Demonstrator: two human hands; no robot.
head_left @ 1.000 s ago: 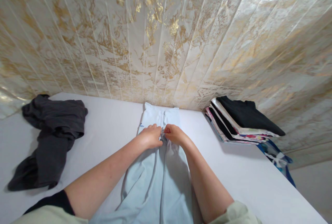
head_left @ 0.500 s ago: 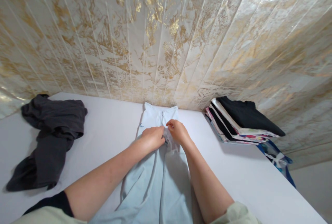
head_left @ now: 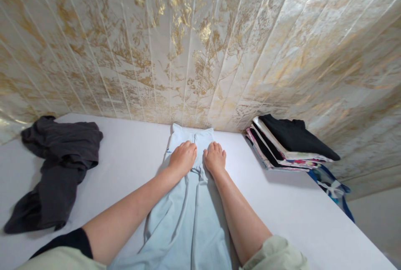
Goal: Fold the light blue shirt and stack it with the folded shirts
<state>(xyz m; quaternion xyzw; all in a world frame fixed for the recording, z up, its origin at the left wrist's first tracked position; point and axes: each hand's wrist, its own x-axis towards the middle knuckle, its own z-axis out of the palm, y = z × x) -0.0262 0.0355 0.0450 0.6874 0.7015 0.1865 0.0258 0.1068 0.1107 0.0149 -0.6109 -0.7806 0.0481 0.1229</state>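
Light blue pants (head_left: 181, 215) lie lengthwise on the white table, with the waist at the far end and the legs running toward me. Small dark lettering shows near the waist's left side. My left hand (head_left: 184, 155) rests palm down on the upper left part, its fingers extended and close together. On the right edge of the same part lies my right hand (head_left: 214, 156), fingers flat and slightly spread. Between my wrists the cloth bunches in small folds. The lower legs run out of view at the bottom.
A crumpled dark grey garment (head_left: 64, 165) lies on the left of the white table (head_left: 125, 153). At the right stands a stack of folded clothes (head_left: 285, 138), black on top. A blue and white item (head_left: 333, 188) hangs by the right edge. Behind is a gold-patterned curtain (head_left: 194, 61).
Both hands were pinching the cloth at the middle. They have moved apart, my right hand to the right edge, and now lie flat on the pants. The front cloth looks flatter.
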